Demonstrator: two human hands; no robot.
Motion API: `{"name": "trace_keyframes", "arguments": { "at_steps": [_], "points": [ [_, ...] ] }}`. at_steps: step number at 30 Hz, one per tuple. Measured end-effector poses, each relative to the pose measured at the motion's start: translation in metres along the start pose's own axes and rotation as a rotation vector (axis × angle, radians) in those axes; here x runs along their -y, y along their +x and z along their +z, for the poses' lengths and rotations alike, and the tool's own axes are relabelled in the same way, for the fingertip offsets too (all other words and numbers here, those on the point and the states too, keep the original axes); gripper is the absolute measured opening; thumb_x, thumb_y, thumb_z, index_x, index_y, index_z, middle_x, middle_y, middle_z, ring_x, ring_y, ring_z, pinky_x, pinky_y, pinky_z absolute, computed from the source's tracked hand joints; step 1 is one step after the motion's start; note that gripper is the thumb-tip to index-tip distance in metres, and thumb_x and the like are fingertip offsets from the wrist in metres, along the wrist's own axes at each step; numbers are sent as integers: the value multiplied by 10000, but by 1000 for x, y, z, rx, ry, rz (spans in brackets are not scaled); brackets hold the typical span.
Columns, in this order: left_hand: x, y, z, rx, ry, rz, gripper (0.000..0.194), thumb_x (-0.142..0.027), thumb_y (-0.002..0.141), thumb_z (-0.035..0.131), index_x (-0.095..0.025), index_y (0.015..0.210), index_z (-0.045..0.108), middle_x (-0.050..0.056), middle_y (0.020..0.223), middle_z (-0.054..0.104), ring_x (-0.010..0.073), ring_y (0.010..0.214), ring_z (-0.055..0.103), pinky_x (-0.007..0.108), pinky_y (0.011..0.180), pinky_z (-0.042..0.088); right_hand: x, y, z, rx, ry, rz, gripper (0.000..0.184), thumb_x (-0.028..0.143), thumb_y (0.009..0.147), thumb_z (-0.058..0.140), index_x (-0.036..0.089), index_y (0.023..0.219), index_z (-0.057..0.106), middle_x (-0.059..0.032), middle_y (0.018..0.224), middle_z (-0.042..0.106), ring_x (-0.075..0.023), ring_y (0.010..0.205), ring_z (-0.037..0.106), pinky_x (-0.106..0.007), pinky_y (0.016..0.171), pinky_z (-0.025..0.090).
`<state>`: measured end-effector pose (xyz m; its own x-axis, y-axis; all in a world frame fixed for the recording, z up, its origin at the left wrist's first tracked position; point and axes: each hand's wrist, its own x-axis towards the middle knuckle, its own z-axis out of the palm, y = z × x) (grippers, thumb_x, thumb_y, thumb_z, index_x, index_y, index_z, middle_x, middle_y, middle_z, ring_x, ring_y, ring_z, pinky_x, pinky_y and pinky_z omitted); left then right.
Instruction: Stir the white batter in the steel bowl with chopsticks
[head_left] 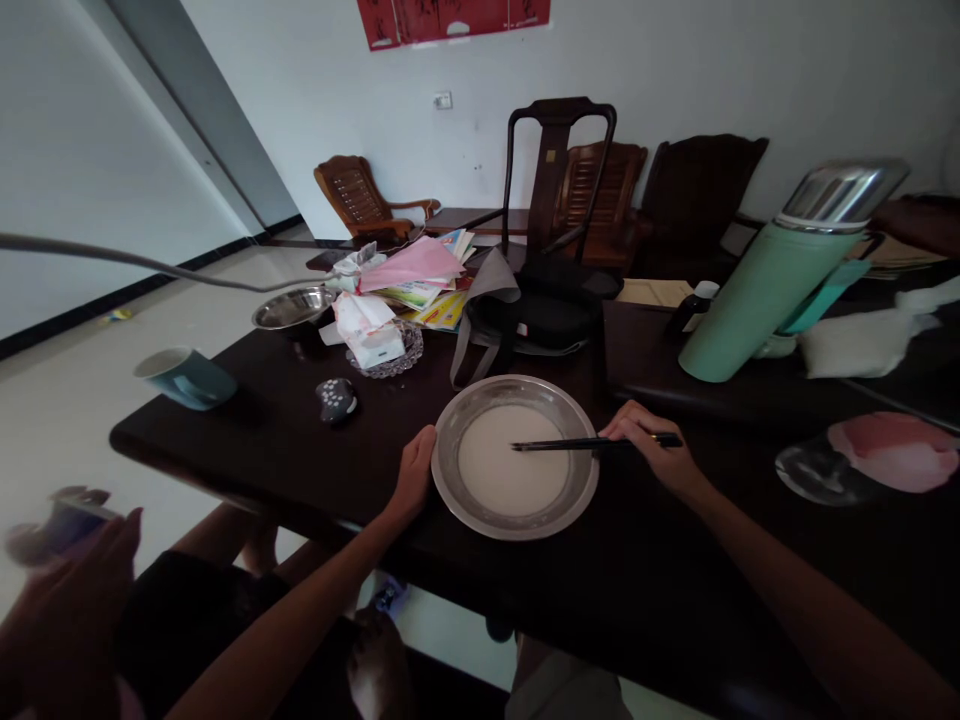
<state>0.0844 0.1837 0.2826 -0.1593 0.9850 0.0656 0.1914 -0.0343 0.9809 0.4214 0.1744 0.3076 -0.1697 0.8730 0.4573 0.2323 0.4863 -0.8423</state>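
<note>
A round metal bowl (448,497) stands on the dark table, with a milky white liquid (510,485) inside. My left hand (414,468) grips the bowl's left side; its fingertips are partly hidden behind the rim. In my right hand (654,446) is a pair of dark chopsticks (559,444), held near their thick ends. They reach over the bowl's right rim, with the tips at the middle of the liquid.
A blue-green mug (202,385), a dark patterned object (336,400), tissues (373,335) and a second metal bowl (294,308) are left. A black bag (555,310) lies behind; a green thermos (757,295) leans right. Another person's hands (82,560) hold something at lower left.
</note>
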Motion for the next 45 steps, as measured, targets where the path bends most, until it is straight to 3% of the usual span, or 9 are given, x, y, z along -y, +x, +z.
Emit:
{"name": "trace_keyframes", "arguments": {
  "at_steps": [6, 11, 16, 21, 26, 32, 37, 42, 45],
  "points": [
    [0, 0, 0, 13, -17, -6, 462, -619, 798, 516, -232, 574, 398, -42, 597, 359, 138, 564, 332, 266, 532, 333, 1, 0, 2, 86, -7, 0, 305, 406, 928, 551, 239, 733, 715, -52, 772, 705, -214, 765, 628, -374, 725, 489],
    [2, 1, -1, 11, -14, -1, 467, -629, 793, 525, -228, 582, 412, -42, 600, 378, 135, 568, 345, 263, 535, 336, -3, 0, -2, -62, 25, -13, 360, 383, 946, 519, 227, 664, 680, -46, 708, 667, -201, 701, 606, -366, 679, 478],
    [4, 2, -1, 13, -20, -4, 469, -625, 795, 530, -225, 584, 405, -42, 603, 374, 133, 577, 337, 262, 538, 334, -1, -1, 2, 83, -7, -45, 290, 346, 942, 535, 236, 741, 712, -48, 778, 709, -213, 776, 621, -376, 728, 484],
    [4, 2, -1, 15, -13, 8, 484, -641, 799, 514, -217, 597, 397, -50, 609, 358, 123, 586, 323, 251, 549, 332, -1, -1, -1, -51, 3, -23, 328, 348, 953, 520, 228, 697, 686, -40, 730, 677, -193, 721, 605, -353, 692, 475],
    [5, 2, -1, 14, -4, 2, 488, -651, 799, 505, -212, 613, 405, -51, 624, 370, 118, 600, 327, 247, 554, 331, -1, -2, 1, 85, 16, -40, 296, 327, 952, 525, 235, 736, 706, -40, 762, 701, -196, 761, 616, -349, 719, 481],
    [5, 1, -1, 20, -12, 2, 478, -630, 811, 504, -213, 609, 387, -53, 619, 351, 115, 596, 311, 245, 554, 329, -1, -1, 0, -51, 16, -5, 345, 355, 951, 521, 225, 676, 684, -37, 710, 666, -186, 688, 615, -339, 667, 478],
    [3, 1, -1, 11, -4, 10, 473, -621, 813, 506, -213, 605, 388, -53, 615, 348, 116, 592, 308, 243, 550, 329, -1, -2, 3, 69, -20, -22, 263, 325, 940, 546, 229, 764, 715, -48, 800, 706, -200, 780, 634, -348, 732, 485],
    [4, 1, -1, 21, -5, 12, 480, -631, 814, 506, -210, 609, 405, -53, 616, 363, 115, 587, 322, 239, 543, 331, -2, -3, 0, -59, 6, 16, 330, 324, 956, 513, 223, 688, 675, -27, 720, 657, -172, 693, 613, -321, 674, 469],
    [5, 0, -1, 23, -15, 6, 491, -649, 805, 509, -207, 611, 414, -52, 616, 375, 114, 587, 331, 239, 542, 334, 0, -3, 0, 14, 23, 28, 331, 321, 955, 512, 220, 682, 669, -28, 724, 660, -174, 705, 617, -319, 680, 473]
  ]
}}
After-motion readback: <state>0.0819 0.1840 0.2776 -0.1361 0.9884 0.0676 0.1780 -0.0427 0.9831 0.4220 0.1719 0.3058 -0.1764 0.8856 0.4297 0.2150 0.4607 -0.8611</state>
